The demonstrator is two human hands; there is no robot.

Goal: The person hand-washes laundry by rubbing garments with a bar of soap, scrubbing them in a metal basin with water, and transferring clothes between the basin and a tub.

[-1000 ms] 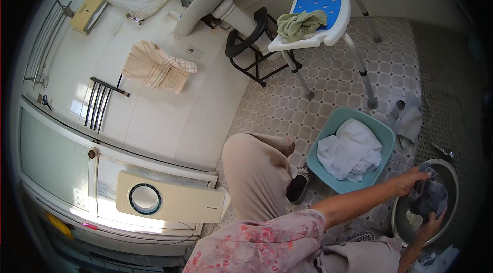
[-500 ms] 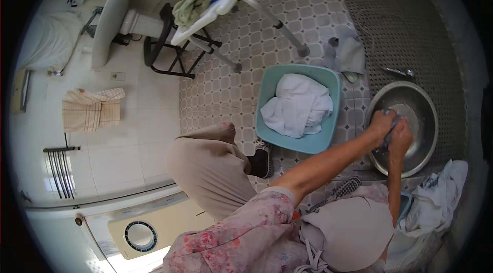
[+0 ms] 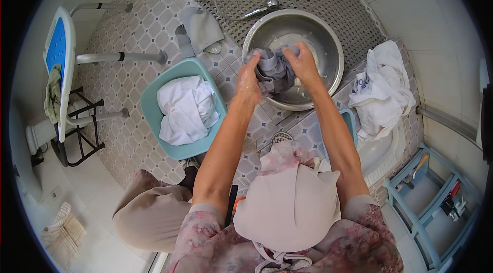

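Observation:
A wet-looking grey cloth (image 3: 277, 71) is stretched between my two hands over the near part of a round metal basin (image 3: 340, 52). My left hand (image 3: 249, 80) grips its left side near the rim, and my right hand (image 3: 304, 65) pinches its upper right edge. Folds hide what kind of garment it is. Whitish, sudsy-looking water (image 3: 292, 40) shows at the bottom of the basin. To the left stands a teal plastic tub (image 3: 147, 99) with a white garment (image 3: 187, 108) heaped in it.
A shower head (image 3: 269, 5) lies on the perforated mat behind the basin. Grey cloths (image 3: 203, 30) rest on the tiles. White laundry (image 3: 382, 93) is piled at the right, beyond another teal tub (image 3: 350, 121). A shower chair (image 3: 64, 67) stands left; a blue rack (image 3: 411, 216) stands right.
My view has swung round to face the basin. My hands, close together on the bunched cloth before, are now farther apart, and the cloth is more opened out between them.

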